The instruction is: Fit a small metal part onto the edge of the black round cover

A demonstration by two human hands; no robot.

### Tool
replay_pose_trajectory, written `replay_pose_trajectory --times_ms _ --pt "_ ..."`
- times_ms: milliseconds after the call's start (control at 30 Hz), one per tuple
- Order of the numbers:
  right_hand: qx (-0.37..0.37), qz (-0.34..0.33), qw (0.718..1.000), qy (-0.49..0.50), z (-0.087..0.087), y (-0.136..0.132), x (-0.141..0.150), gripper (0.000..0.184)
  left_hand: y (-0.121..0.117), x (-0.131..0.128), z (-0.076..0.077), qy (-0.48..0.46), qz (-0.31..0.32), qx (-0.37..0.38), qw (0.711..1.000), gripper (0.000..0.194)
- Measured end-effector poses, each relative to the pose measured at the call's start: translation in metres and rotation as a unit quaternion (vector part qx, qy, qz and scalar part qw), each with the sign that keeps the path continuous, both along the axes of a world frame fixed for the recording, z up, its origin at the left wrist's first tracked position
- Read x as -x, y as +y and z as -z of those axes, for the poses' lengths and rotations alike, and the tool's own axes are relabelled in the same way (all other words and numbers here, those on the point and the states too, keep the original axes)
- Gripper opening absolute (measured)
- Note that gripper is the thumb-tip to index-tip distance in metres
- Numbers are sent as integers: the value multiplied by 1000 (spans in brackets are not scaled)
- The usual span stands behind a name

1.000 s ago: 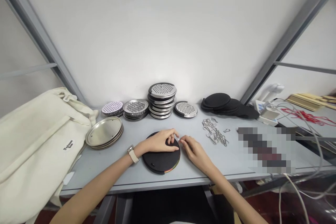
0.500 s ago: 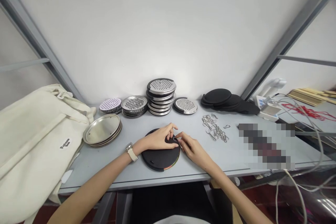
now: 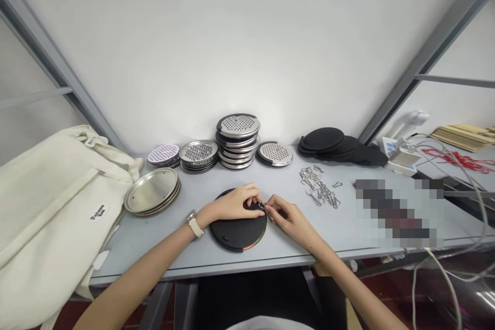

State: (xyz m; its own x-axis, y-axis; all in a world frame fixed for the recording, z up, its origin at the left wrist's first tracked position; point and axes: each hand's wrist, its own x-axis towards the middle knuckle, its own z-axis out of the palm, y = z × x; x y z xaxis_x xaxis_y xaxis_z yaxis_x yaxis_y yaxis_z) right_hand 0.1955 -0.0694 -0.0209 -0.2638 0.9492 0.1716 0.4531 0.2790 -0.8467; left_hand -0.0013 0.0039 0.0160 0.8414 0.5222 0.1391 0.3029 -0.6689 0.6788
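A black round disc (image 3: 235,231) lies on the table near its front edge, with a thin red and green strip showing along its lower right rim. Across its upper part rests my left hand (image 3: 236,204), fingers curled and thumb pressed on the disc near its right edge. My right hand (image 3: 288,218) pinches a small metal snap hook (image 3: 262,206) between thumb and fingers at that same edge. Whether the hook passes through the disc is hidden by my fingertips. To the right lies a loose pile of similar metal snap hooks (image 3: 319,188).
Along the wall stand stacks of round metal graters (image 3: 237,144) and a single grater (image 3: 275,153). Plain metal discs (image 3: 152,191) are stacked at left beside a cream bag (image 3: 50,206). Black round pieces (image 3: 323,140) lie at back right, near cables and a red cord (image 3: 456,159).
The fingers of my left hand have curled down closer to the snap hook. My right hand still pinches the hook, its fingers slightly shifted. The view has shifted slightly.
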Motion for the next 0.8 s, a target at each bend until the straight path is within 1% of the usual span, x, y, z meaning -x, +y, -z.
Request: replay_pose_trajectory --times_ms 100,167,333,533,700,800 --pt "2 2 1000 3 2 1 0 28 -1 0 1 3 11 -10 1000 14" --pt "5 5 1000 6 2 1 0 27 -2 1 1 12 15 -32 999 13" --pt "14 6 1000 21 2 0 0 23 -5 2 0 47 21 -121 991 15" --pt "14 8 999 28 1 1 0 20 -5 1 2 73 36 -237 968 19" --pt "18 1 999 29 4 1 -1 19 -3 2 4 73 42 -274 958 22" --pt "8 -7 1000 28 5 -1 -3 18 -2 3 6 66 44 -284 956 22"
